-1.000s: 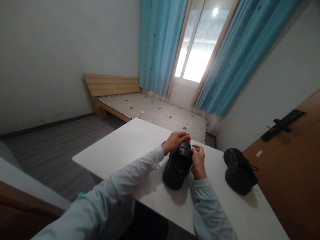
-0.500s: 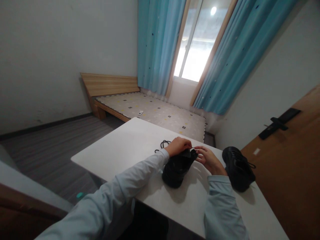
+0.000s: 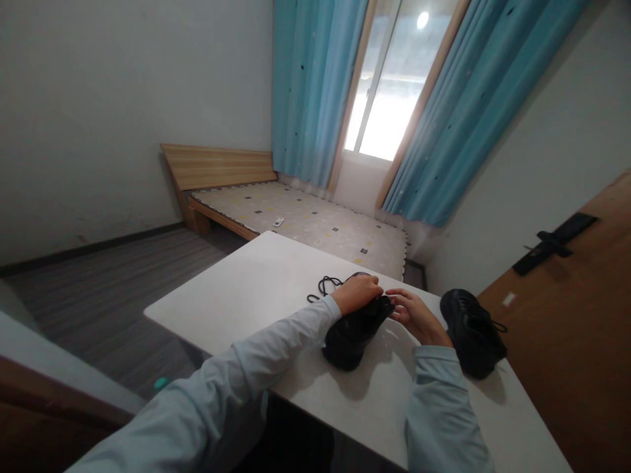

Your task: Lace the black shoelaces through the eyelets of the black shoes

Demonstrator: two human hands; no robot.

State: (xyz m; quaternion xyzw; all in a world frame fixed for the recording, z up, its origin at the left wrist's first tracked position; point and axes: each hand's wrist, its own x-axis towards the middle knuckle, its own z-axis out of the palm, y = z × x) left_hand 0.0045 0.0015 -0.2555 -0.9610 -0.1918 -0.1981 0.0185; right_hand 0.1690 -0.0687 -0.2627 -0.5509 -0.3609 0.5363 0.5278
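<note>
**Both hands at the far end of the near shoe**

Since a second ago my right hand [image 3: 417, 314] has swung from the shoe's right flank out to its far end, and my left hand [image 3: 358, 293] has come down lower over the top; the loose lace [image 3: 325, 286] now shows on the desk [image 3: 256, 282] beyond my left grip.

Head view: the black shoe [image 3: 352, 332] lies on the desk with its long axis running from me away and a little rightward. My left grip is clenched over its far, upper part, pressing it down. My right grip meets it from the right at that same far tip, fingers pinched together on something too small to make out, perhaps the lace end. So the shoe's body lies nearer to me than both grips, and the left hand sits closer to the lace coil. A second black shoe [image 3: 472, 334] stands apart, to the right of my right wrist.
</note>
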